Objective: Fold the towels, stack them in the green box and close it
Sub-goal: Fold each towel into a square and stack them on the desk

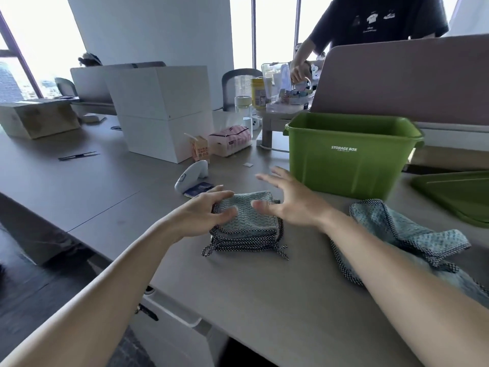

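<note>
A stack of folded light-blue towels (247, 229) with dark checked edging lies on the grey table in front of me. My left hand (209, 207) grips the stack's left far corner, fingers curled over the top and thumb on the near side. My right hand (287, 201) hovers over the stack's right side with fingers spread, holding nothing. Unfolded blue towels (402, 234) lie crumpled at the right, partly under my right forearm. The green storage box (349, 160) stands open behind the stack. Its green lid (457, 197) lies flat at the far right.
Behind the stack sit a white handheld device (191, 176), a drink carton (200, 149), a pink tissue pack (230, 141) and a large white box (161, 112). A person stands at the back right behind a raised beige panel (402, 80). The table's near edge (185, 295) runs diagonally.
</note>
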A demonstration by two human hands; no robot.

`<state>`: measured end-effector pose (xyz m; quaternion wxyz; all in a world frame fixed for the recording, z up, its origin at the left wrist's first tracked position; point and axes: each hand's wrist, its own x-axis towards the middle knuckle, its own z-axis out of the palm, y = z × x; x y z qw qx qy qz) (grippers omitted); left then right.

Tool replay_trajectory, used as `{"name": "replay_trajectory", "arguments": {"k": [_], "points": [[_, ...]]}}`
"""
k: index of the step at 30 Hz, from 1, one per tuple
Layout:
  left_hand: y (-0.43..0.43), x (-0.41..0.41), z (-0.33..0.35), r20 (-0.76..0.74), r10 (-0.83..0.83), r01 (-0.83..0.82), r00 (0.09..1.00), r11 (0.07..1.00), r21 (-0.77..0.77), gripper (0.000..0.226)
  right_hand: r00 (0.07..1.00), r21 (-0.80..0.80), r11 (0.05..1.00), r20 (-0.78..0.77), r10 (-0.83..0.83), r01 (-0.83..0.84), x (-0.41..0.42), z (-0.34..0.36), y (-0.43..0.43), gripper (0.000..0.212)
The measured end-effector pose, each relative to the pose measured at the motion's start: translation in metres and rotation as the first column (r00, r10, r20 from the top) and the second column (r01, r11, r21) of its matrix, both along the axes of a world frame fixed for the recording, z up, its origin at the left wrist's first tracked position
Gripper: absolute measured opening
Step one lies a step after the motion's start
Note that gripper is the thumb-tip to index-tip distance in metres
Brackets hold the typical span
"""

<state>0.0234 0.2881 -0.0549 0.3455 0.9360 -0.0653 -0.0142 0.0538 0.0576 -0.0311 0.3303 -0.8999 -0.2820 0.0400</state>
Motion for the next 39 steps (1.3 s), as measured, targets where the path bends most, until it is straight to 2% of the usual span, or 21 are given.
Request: {"name": "replay_trajectory", "arguments": {"k": [3, 7, 9, 13, 15, 18, 20, 25, 27, 30, 36, 39], "points": [[-0.006, 0.005, -0.013, 0.027, -0.023, 0.023, 0.999, 1.000, 0.008, 0.057, 0.999, -0.097, 0.995, 0.036, 0.023, -0.020, 0.003, -0.015, 0.009, 0.075], [-0.008, 0.013, -0.022, 0.060, -0.025, 0.026, 0.998, 1.000, -0.011, 0.053, 0.999, -0.223, 0.975, 0.051, 0.011, 0.001, 0.010, -0.034, 0.009, 0.081], [-0.008, 0.014, -0.026, 0.049, -0.045, 0.042, 0.998, 0.997, 0.060, 0.054, 1.000, -0.265, 0.964, 0.026, 0.011, -0.004, 0.011, -0.039, 0.006, 0.084], [-0.007, 0.013, -0.032, 0.023, -0.034, 0.025, 0.999, 0.952, 0.306, 0.059, 0.999, -0.319, 0.947, -0.034, 0.023, -0.032, 0.009, -0.047, 0.004, 0.087], [-0.007, 0.011, -0.032, 0.014, -0.017, 0.010, 1.000, 0.936, 0.351, 0.058, 0.999, -0.324, 0.946, -0.046, 0.016, -0.030, 0.008, -0.048, 0.002, 0.087], [-0.006, 0.011, -0.030, 0.018, -0.012, 0.005, 1.000, 0.943, 0.334, 0.059, 0.999, -0.289, 0.957, -0.052, 0.010, -0.025, 0.004, -0.046, -0.003, 0.089], [-0.006, 0.009, -0.026, 0.082, 0.007, -0.031, 0.997, 0.956, 0.293, 0.061, 0.999, -0.218, 0.976, -0.034, -0.003, -0.005, -0.001, -0.042, -0.007, 0.088], [-0.040, 0.003, 0.004, 0.438, 0.047, -0.135, 0.898, 0.976, 0.172, 0.042, 0.992, -0.076, 0.992, 0.085, -0.093, 0.100, -0.017, -0.012, -0.038, 0.077], [-0.067, 0.003, 0.016, 0.519, 0.006, -0.083, 0.855, 0.989, 0.124, 0.034, 0.983, -0.003, 0.990, 0.115, -0.143, 0.144, -0.025, 0.001, -0.059, 0.068], [-0.119, 0.007, 0.021, 0.531, -0.081, 0.048, 0.843, 0.996, 0.076, 0.029, 0.954, 0.043, 0.970, 0.175, -0.242, 0.238, -0.037, 0.017, -0.103, 0.044], [-0.216, 0.017, 0.009, 0.368, -0.289, 0.292, 0.884, 0.955, 0.050, 0.026, 0.867, 0.033, 0.891, 0.219, -0.448, 0.452, -0.062, 0.015, -0.197, 0.019], [-0.244, 0.018, 0.001, 0.277, -0.446, 0.445, 0.851, 0.893, 0.069, 0.034, 0.862, 0.005, 0.878, 0.189, -0.470, 0.478, -0.075, -0.006, -0.219, 0.015]]}}
